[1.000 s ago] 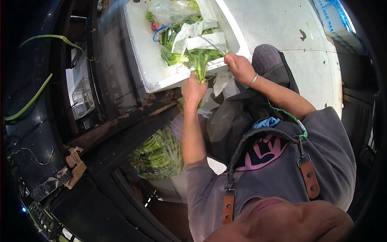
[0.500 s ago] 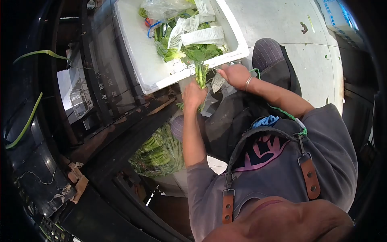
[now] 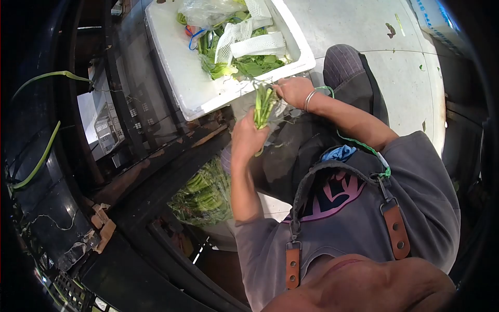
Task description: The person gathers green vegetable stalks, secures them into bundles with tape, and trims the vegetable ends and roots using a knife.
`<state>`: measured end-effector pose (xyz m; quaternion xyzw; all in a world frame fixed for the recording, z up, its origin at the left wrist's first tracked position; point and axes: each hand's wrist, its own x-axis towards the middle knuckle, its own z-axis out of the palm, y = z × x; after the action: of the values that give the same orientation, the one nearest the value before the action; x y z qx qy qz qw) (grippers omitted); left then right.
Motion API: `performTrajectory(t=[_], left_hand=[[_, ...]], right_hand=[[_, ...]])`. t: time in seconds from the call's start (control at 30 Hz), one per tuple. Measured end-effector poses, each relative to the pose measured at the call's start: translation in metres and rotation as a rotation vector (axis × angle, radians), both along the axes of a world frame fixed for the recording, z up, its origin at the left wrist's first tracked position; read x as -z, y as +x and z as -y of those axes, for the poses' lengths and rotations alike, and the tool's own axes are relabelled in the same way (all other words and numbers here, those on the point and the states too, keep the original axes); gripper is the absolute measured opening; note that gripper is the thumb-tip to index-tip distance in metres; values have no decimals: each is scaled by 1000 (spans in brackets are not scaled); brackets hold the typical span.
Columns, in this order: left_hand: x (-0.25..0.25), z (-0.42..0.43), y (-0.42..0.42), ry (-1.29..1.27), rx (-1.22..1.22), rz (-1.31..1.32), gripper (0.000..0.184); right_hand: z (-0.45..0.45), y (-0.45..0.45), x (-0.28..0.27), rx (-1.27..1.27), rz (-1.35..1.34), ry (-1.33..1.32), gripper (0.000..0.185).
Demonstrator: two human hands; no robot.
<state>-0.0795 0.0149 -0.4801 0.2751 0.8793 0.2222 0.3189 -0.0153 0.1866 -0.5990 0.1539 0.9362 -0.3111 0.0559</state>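
Note:
My left hand (image 3: 248,136) is wrapped round a small bunch of green vegetable stalks (image 3: 264,106), held just in front of a white foam box (image 3: 182,101). The stalk ends point up toward the box, and a few leafy parts hang below the fist. My right hand (image 3: 294,92), with bangles at the wrist, is closed at the upper end of the bunch. Thin strands, perhaps roots or twine, show by its fingertips, but what it pinches is too small to make out. Leafy greens (image 3: 260,66) lie in the box with white foam netting (image 3: 259,45).
Clear plastic film (image 3: 208,13) lies in the box. A bagged heap of green vegetables (image 3: 202,192) sits on the floor below my left arm. Dark metal framework (image 3: 150,161) runs along the left. A blue-and-white package (image 3: 439,23) stands at the upper right.
The bunch and my left hand have come away from the box rim, toward my body. My right hand has moved slightly left and up, closer to the stalk ends.

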Motion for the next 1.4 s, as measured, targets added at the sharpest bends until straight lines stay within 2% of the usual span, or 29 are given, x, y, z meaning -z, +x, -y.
performTrajectory(t=[0.1,0.13,0.17,0.2,0.23,0.27,0.33,0.4,0.5,0.63,0.77,0.97,1.17,1.23,1.37,1.4], left_hand=[[-15,4,-8,-5,-71,-91,33],[-17,-1,-9,-51,-41,-167,29],[-13,-9,-10,-46,-42,-177,29],[-3,-20,-10,-133,60,-295,26],[9,-30,-12,-220,156,-404,22],[33,-32,-15,-185,267,-553,18],[52,-42,-22,-192,290,-575,17],[60,-45,-25,-175,312,-652,13],[65,-40,-24,-181,330,-645,11],[68,-35,-24,-191,318,-558,15],[68,-32,-28,-181,336,-597,13],[74,-29,-31,-190,353,-579,13],[100,-25,-20,-166,383,-599,13],[96,-24,-15,-169,425,-600,14],[63,-15,-19,-229,290,-527,26],[54,-13,-20,-212,212,-473,29]], right_hand=[[-5,-3,29,-42,-162,-128,48],[-13,-5,14,-45,-174,-125,48],[-28,-6,-1,109,73,-626,51],[-42,-7,-21,266,337,-1119,53],[-49,-5,-36,444,214,-1074,55],[-61,-4,-37,426,132,-963,53],[-82,3,-30,410,49,-846,51],[-95,10,-31,10,-339,-123,43],[-96,22,-42,-149,-154,-51,37],[-84,22,-40,-249,-75,-18,37],[-77,19,-36,-205,47,-3,42],[-59,22,-8,-110,37,-108,48],[-44,2,-28,-71,203,60,49],[-39,5,-26,-57,236,89,49],[-46,3,-17,-34,188,106,51],[-57,-1,-11,-74,152,-46,53]])
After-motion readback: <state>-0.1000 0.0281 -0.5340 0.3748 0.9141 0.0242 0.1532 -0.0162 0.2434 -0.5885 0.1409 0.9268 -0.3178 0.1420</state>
